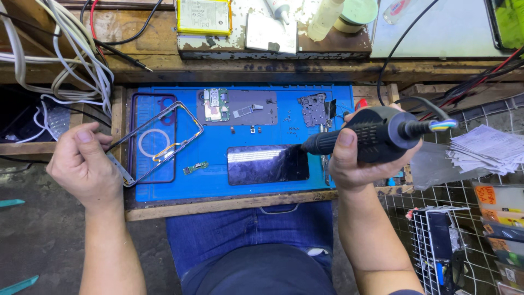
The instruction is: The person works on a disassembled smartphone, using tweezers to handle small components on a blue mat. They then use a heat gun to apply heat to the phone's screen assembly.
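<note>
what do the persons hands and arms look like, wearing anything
Both are bare: no gloves, rings or watch show on the left hand or the right hand. Forearms are uncovered; only a dark sleeve edge shows near the right elbow. Fingernails are short.

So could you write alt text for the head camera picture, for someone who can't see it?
Seen from above, a person's right hand grips a black corded hot-air tool, its nozzle over a dark phone screen on a blue work mat. The left hand holds a clear phone frame by one end. A small circuit board and loose screws lie on the mat.
</note>
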